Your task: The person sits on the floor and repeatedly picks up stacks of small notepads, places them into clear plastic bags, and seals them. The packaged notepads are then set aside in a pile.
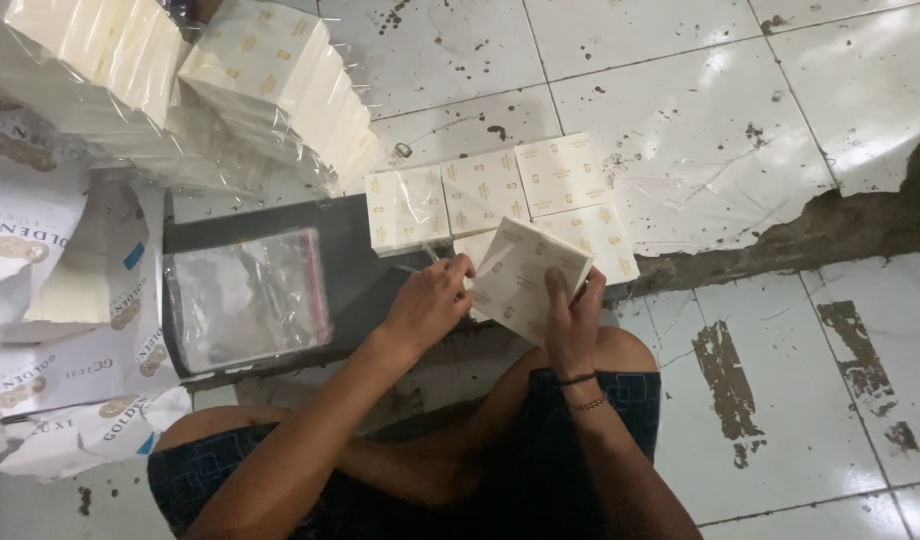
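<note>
We sit on a floor of white tiles [700, 130], stained and chipped, with a dark broken patch [830, 225] along the right. At far left lie white printed bags [50, 300] with gold and blue marks, crumpled over one another. Above them, clear-wrapped bundles of cream packs [270, 85] lean in stacks. A dark flat board [350, 270] lies before our knees; on its left part rests a pile of clear plastic sleeves [245, 298] with a pink strip along one edge. Farther right, on the board's far end, a row of flat cream packs [490, 190] with small gold marks lies side by side, some under loose clear film.

Our left hand [430, 300] is curled, fingers pinched at the left edge of a square cream pack [525, 280]. Our right hand [575, 315], a dark band on its wrist, clasps the same pack from its lower right edge, thumb on top. The pack is held tilted just above the row, partly covering the nearest packs.
</note>
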